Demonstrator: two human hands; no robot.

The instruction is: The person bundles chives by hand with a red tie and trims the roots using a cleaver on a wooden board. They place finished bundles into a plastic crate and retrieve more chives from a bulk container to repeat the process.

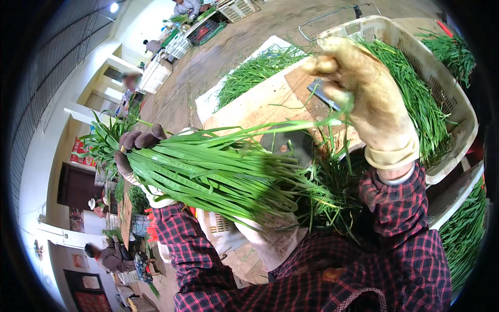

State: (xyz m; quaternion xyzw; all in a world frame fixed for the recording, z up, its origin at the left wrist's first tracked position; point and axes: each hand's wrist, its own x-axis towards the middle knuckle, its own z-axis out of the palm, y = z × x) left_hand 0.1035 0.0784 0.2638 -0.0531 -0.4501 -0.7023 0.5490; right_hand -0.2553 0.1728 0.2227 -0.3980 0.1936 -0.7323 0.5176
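Note:
A thick bunch of green chives lies across the middle of the view, its leaves spreading to the right. Wrapped round it at the left is my left hand, in a dark-fingered glove. My right hand, in a stained yellowish glove, is raised to the right with its fingers curled. One long stalk reaches from the bunch to just below those fingertips. A blurred green bit shows at the tips; what they hold is not clear. Below, loose strands hang over my lap.
A large pale plastic crate full of chives stands at the right. Ahead are a wooden board with a dark blue object and a white sheet bearing more chives. Other people sit among crates in the background.

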